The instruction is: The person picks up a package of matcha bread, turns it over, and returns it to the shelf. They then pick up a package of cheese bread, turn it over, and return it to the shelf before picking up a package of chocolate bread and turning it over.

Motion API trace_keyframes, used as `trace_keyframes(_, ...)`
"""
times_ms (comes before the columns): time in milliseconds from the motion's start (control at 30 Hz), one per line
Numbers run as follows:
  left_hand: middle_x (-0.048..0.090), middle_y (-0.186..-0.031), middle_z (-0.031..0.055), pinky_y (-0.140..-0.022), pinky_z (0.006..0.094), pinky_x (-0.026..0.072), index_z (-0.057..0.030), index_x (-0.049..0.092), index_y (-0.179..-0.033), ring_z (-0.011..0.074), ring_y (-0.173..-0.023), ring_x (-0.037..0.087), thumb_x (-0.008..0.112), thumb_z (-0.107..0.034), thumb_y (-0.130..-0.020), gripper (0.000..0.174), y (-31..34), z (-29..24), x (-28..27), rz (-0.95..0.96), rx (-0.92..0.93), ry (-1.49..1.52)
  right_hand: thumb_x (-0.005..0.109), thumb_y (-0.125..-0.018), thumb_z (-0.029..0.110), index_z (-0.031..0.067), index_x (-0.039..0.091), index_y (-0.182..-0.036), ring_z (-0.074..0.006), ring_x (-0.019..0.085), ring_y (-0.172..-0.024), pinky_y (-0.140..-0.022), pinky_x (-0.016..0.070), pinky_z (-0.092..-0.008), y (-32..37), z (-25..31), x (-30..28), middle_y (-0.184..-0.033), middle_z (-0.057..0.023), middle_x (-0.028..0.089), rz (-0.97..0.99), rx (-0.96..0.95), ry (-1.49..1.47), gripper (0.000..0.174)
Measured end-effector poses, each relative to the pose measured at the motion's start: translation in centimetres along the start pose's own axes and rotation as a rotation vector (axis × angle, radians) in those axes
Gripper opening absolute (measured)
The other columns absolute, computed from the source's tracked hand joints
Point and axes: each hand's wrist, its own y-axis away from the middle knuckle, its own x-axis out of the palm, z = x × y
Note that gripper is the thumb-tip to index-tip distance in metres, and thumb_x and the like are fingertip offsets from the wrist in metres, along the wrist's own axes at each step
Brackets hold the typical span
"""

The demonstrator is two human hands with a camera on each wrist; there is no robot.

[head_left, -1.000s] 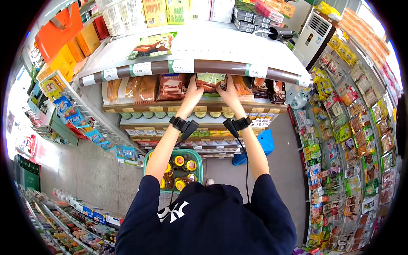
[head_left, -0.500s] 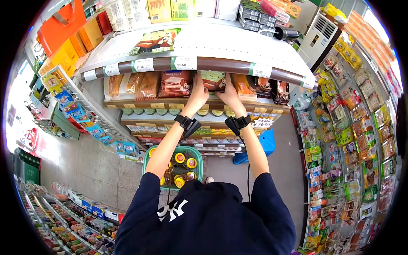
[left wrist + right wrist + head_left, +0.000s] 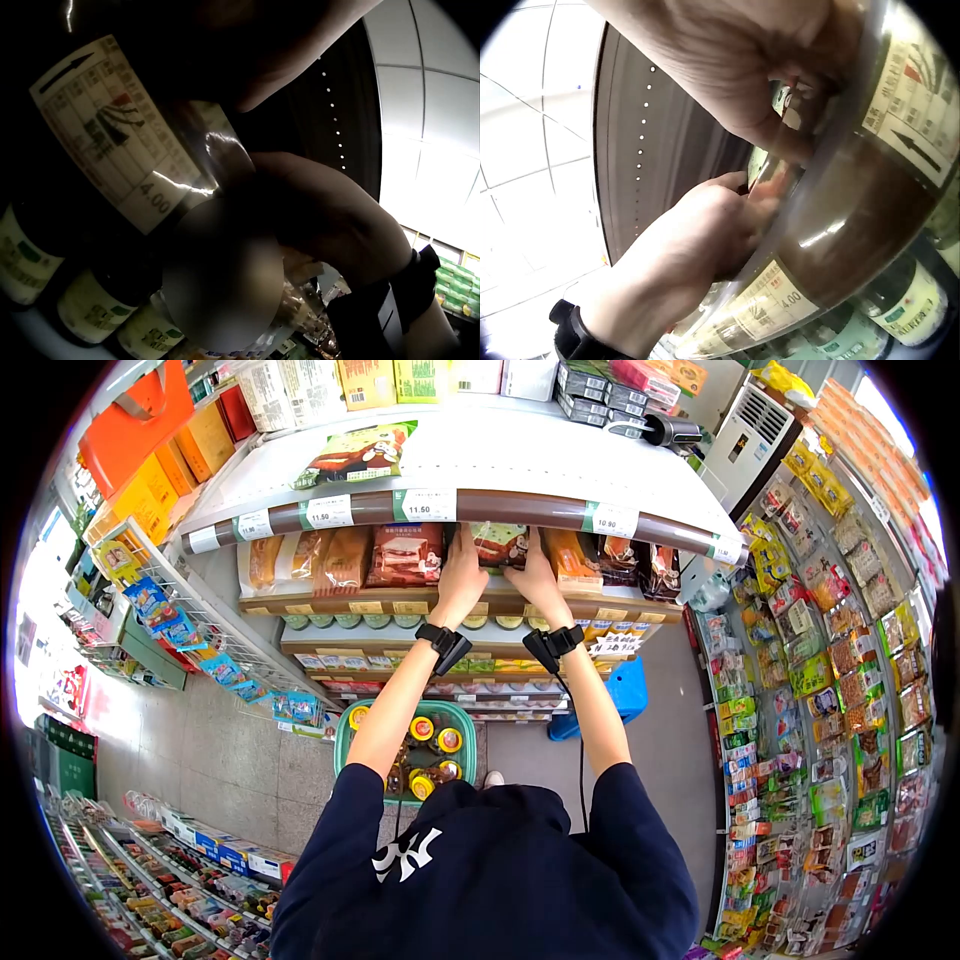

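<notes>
A green food packet with a picture of sliced bread (image 3: 500, 545) sits on the shelf under the top ledge, between both hands. My left hand (image 3: 464, 578) lies along its left side, fingers stretched back beneath the ledge. On the other side, my right hand (image 3: 540, 578) runs along the packet's right edge, its thumb low at the front. Both fingertips are partly hidden by the ledge. In the right wrist view, the left hand (image 3: 697, 221) reaches over the brown shelf edge (image 3: 825, 240). A brown-red bread packet (image 3: 405, 553) stands just left of the left hand.
A similar green packet (image 3: 357, 454) lies on the white top shelf (image 3: 500, 460). Orange packets (image 3: 572, 557) stand to the right. Below are jars and a green basket (image 3: 340, 745) with yellow-lidded jars (image 3: 449, 740). A blue stool (image 3: 626, 695) is at lower right.
The left hand has slid from the packet's front to along its left side, fingers deeper under the ledge. The packet now sits farther back and more hidden by the ledge.
</notes>
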Motion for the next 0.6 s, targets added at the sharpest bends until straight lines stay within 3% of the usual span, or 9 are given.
trace_keyframes(100,0.032,-0.139,0.027,-0.092,0.0423,0.0465,0.0033,0.017,-0.143,0.0422,-0.123,0.04,0.053,0.007,-0.073,0.079,0.5,-0.4,-0.1,-0.037,0.027,-0.029,0.065,-0.072,0.002,-0.0004,0.005,-0.147,-0.036,0.054,-0.112,-0.094,0.0427,-0.0351,0.1,0.4,-0.1,-0.126,-0.0301,0.048,0.042,0.079,-0.007,0.096)
trace_keyframes(167,0.032,-0.139,0.0266,-0.093,0.0419,0.0466,0.0034,0.017,-0.143,0.042,-0.123,0.04,0.053,0.008,-0.073,0.079,0.6,-0.3,0.0,-0.07,0.058,-0.028,0.063,-0.07,0.0,-0.0008,0.006,-0.146,-0.0421,0.046,-0.12,-0.096,0.0421,-0.0381,0.2,0.8,-0.1,-0.131,-0.0318,0.043,0.059,0.122,-0.086,0.095)
trace_keyframes(433,0.031,-0.139,0.0237,-0.095,0.041,0.0464,0.0036,0.02,-0.141,0.0398,-0.128,0.034,0.055,0.012,-0.07,0.08,1.1,-0.7,-0.3,-0.142,0.102,-0.05,0.065,-0.072,0.004,0.0002,0.007,-0.146,-0.0415,0.047,-0.119,-0.093,0.0439,-0.0395,0.8,1.2,0.1,-0.131,-0.0319,0.042,0.006,0.077,0.097,0.094)
trace_keyframes(600,0.031,-0.139,0.0201,-0.101,0.0413,0.0412,-0.0003,0.027,-0.139,0.0389,-0.13,0.031,0.053,0.015,-0.07,0.076,1.4,-1.1,-0.8,-0.145,0.092,0.029,0.066,-0.073,0.006,-0.0015,0.009,-0.146,-0.0413,0.046,-0.12,-0.093,0.0436,-0.0397,1.3,2.0,0.1,-0.133,-0.0317,0.041,0.001,0.03,0.179,0.092)
